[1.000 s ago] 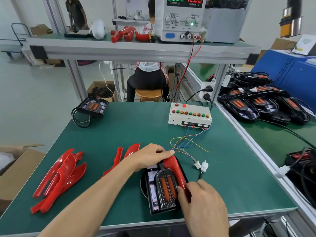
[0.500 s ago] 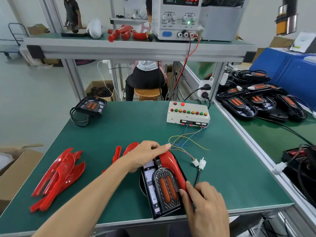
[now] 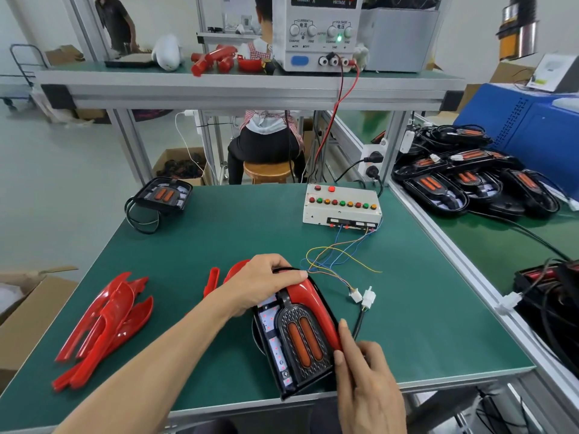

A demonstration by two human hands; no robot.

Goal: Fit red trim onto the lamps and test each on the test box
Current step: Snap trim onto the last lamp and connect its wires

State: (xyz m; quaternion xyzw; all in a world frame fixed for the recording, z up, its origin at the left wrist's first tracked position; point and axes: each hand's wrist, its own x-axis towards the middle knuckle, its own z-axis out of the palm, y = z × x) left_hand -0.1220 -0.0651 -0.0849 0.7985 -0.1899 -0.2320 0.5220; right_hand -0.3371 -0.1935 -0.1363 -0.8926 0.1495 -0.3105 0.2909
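- Clearly the fitting step is in hand: a glossy red plastic trim piece (image 3: 308,303) lies along the right edge of the black lamp housing with 2 orange lens strips (image 3: 297,343), which sits at the near edge of the green desk (image 3: 219,239).
- Up top, the left hand (image 3: 266,283) curls over the far end of the lamp, its fingers (image 3: 291,274) pressing the tip of the trim down onto the housing.
- Lower down, the right hand (image 3: 366,380) works the near end, its fingers (image 3: 343,336) fairly straight and pushing against the side of the trim; it presses, not grips.
- Judging by the line of the trim, it looks nearly seated, though I cannot tell whether its clips have caught.
- Next, the lamp's white plug (image 3: 369,297) lies just beside the white connector on the coloured wires (image 3: 355,296) from the white test box with coloured buttons (image 3: 341,205); whether they are mated I cannot tell, so that join wants checking before any button is pressed.
- Further trims wait in a red pile (image 3: 103,327) at the left of the desk, and another lamp (image 3: 166,195) lies at the far left corner.
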